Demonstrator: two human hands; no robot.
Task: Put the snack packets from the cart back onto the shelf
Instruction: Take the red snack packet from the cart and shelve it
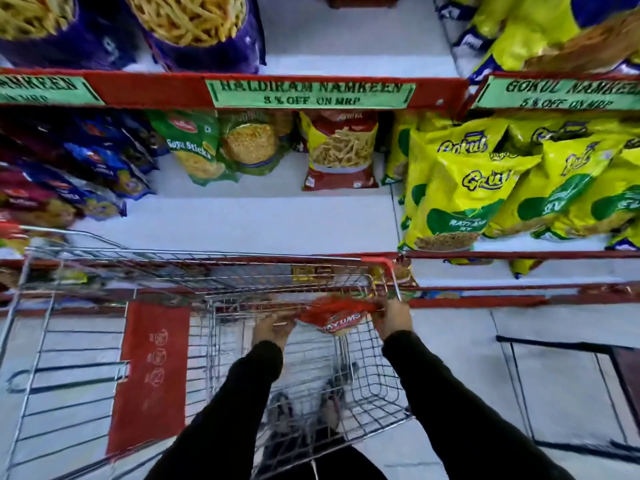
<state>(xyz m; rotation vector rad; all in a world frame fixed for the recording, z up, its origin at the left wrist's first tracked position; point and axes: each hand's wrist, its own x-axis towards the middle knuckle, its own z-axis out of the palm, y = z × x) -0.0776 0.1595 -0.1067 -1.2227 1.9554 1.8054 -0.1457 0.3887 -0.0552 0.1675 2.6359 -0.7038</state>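
Observation:
A red snack packet (335, 314) hangs inside the wire cart (214, 271), near the cart's far right corner. My left hand (273, 329) grips its left edge and my right hand (394, 318) grips its right edge, both reaching down into the basket. Black sleeves cover both arms. Straight ahead is the white shelf (242, 216) under the green "Haldiram Namkeen" label (310, 93), with a wide bare stretch in its middle.
On that shelf stand green packets (221, 150), a red-and-yellow packet (339, 150), blue and maroon packets (86, 168) to the left and yellow Gokul packets (502, 181) to the right. Purple packets (194, 29) sit on the shelf above. The cart's red flap (149, 372) hangs at left.

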